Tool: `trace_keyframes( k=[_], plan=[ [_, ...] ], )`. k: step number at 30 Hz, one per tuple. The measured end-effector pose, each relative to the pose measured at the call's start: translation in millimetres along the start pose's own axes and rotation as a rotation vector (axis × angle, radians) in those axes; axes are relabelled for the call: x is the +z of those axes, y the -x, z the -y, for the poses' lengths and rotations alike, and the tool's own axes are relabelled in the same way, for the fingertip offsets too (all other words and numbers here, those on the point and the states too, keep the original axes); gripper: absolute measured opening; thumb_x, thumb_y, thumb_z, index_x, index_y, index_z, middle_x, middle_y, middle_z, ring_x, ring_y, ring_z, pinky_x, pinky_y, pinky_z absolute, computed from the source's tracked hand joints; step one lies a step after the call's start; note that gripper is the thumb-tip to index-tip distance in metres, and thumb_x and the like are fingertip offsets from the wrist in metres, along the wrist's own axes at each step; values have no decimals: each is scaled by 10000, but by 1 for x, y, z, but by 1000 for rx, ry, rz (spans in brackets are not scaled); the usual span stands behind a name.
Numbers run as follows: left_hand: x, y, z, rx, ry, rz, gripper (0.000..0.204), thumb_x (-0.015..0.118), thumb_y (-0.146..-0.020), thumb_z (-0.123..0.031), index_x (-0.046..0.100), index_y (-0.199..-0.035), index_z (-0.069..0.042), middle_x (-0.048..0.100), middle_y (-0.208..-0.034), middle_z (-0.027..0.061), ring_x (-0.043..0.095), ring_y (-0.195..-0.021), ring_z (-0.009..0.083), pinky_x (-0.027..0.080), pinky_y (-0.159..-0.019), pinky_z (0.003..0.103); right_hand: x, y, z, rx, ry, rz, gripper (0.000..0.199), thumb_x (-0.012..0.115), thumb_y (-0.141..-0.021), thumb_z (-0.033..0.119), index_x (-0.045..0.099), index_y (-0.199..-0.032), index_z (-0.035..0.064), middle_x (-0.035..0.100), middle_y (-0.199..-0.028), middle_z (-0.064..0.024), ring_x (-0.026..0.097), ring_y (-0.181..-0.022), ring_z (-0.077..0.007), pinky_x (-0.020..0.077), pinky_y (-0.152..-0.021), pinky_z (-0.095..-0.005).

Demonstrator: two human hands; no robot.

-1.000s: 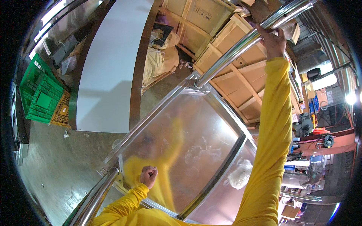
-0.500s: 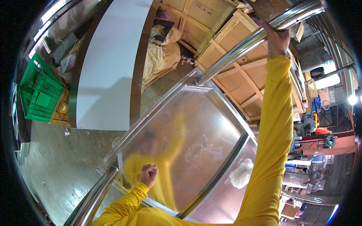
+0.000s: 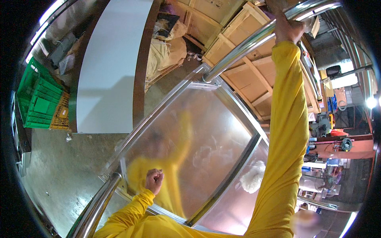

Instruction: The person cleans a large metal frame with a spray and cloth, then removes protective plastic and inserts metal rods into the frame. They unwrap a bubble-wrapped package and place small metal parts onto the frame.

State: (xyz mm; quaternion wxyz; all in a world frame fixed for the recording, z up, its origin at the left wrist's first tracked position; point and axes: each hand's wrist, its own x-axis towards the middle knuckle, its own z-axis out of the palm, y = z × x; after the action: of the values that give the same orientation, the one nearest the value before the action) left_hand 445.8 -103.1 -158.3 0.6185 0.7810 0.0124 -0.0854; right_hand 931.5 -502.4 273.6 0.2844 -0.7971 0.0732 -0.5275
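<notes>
— Two hands, both busy?
— Yes. Seen from the head, the right hand is stretched far up, its grip wrapped tight around a shiny metal rail that runs along the upper edge of a steel panel.
— And the left?
— The left hand is balled into a fist low on that panel — whether it holds anything, I cannot tell.
— What else?
— A white wad lies on the lower panel section, a green crate stands far left beside a white board, and wooden crates sit behind the rail.
</notes>
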Motion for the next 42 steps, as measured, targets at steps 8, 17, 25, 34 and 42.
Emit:
trace_keyframes(
  k=[8, 17, 25, 34, 42],
  plan=[
    [-5, 0, -5, -117, -50, 73, 187, 686, -902, -171, 600, -816, -29, 658, -850, 127, 650, -862, 275, 504, -787, 377, -3, 8, 7, -50, -436, 122, 358, 778, -793, 125, 656, -1100, -14, 707, -1016, -114, 665, -920, -207, 528, -843, -340],
    [-5, 0, -3, -47, -115, 72, 164, 696, -880, -151, 601, -807, -39, 668, -877, 120, 616, -925, 283, 489, -802, 396, -11, 18, 29, -23, -381, 84, 472, 755, -746, 30, 581, -1181, -25, 679, -1073, -122, 639, -948, -212, 517, -798, -335],
    [-3, 3, 11, -82, -204, 99, 204, 696, -882, -205, 607, -799, -41, 657, -827, 112, 591, -840, 271, 471, -755, 404, -3, 14, 2, -110, -532, 157, 692, 798, -819, 105, 370, -1346, -26, 622, -1154, -131, 609, -977, -225, 508, -843, -335],
    [3, -39, -22, -626, 638, 152, 355, 563, -998, -407, 644, -975, -62, 721, -881, 107, 623, -601, 196, 521, -565, 274, -207, 439, 29, 85, 198, 946, 561, 692, -837, 253, 524, -1322, 27, 616, -1179, -227, 641, -957, -362, 533, -824, -463],
    [114, 32, -149, -300, 410, 969, 530, 448, -1051, -413, 546, -1356, 10, 601, -1322, 139, 584, -1182, 209, 437, -1042, 335, -428, 566, 114, 922, -177, 940, 589, 642, -925, 180, 393, -1446, 65, 590, -1256, -183, 650, -995, -305, 553, -802, -353]
  ],
)
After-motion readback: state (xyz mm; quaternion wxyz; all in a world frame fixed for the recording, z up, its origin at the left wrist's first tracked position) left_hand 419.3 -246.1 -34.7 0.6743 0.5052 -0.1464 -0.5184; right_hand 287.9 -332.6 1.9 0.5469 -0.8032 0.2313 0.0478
